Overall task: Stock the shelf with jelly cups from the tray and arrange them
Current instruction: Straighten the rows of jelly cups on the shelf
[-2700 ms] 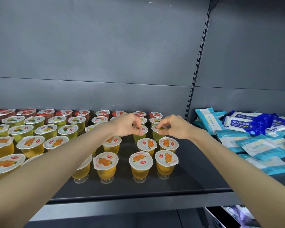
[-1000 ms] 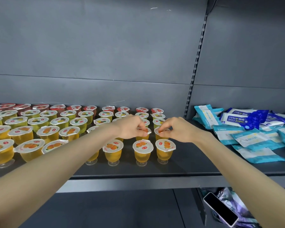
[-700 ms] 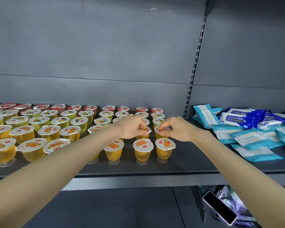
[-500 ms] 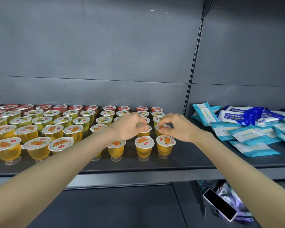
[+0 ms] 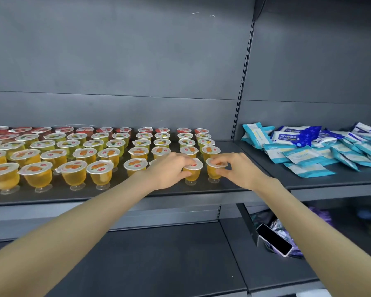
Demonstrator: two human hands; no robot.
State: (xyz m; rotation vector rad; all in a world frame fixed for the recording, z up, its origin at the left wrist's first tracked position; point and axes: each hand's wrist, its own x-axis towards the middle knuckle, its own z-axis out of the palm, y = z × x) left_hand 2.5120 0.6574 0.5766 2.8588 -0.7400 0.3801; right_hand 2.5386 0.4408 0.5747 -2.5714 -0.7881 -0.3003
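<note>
Stretching across the view is the dark grey shelf (image 5: 229,147), split by a slotted upright (image 5: 242,82). Left of the upright the jelly cups (image 5: 73,170) stand in rows, each on its little foot: red at the back, green-yellow next, orange toward the front edge. Right of the upright, blue and teal wipe packets (image 5: 308,151) lie in a loose heap. Two bare forearms reach in, and both hands are down in the front row, just left of the upright. The left hand (image 5: 169,168) is clamped on the second cup (image 5: 192,172), fingers curled over its lid, thumb against its side. The right hand (image 5: 236,170) pinches the end cup (image 5: 213,173), the one nearest the upright, fingertips on the lid rim. Those two cups stand just beside each other, feet on the shelf. Below and right of the upright, a dark-screened phone (image 5: 274,240) lies on the lower level.
</note>
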